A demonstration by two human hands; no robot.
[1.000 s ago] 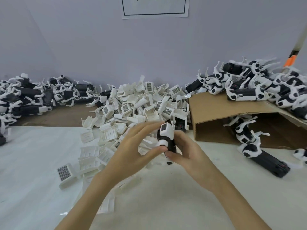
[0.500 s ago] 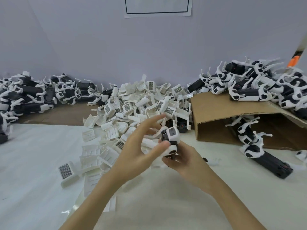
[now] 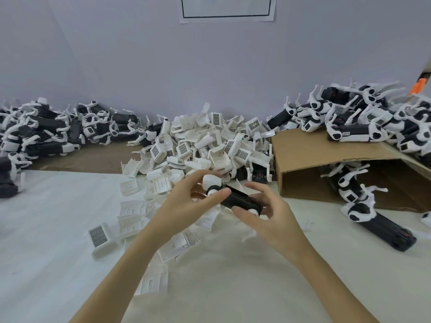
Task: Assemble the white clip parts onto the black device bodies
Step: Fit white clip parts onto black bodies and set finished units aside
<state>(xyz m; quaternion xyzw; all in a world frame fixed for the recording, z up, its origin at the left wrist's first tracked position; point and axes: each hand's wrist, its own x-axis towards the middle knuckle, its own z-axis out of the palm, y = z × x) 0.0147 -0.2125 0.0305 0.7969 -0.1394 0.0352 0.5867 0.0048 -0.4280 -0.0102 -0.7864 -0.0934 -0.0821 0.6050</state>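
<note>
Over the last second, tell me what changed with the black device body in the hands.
The black device body with white end caps went from standing upright between both hands to lying tilted, one white end up-left, the other down-right. The left hand still pinches the upper white end; the right hand now cradles the lower end. The heap of white plastic clip parts and the brown cardboard box stayed put.

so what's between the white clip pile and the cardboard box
In the head view, a black device body with white arms sits between the clip pile and the cardboard box.
</note>
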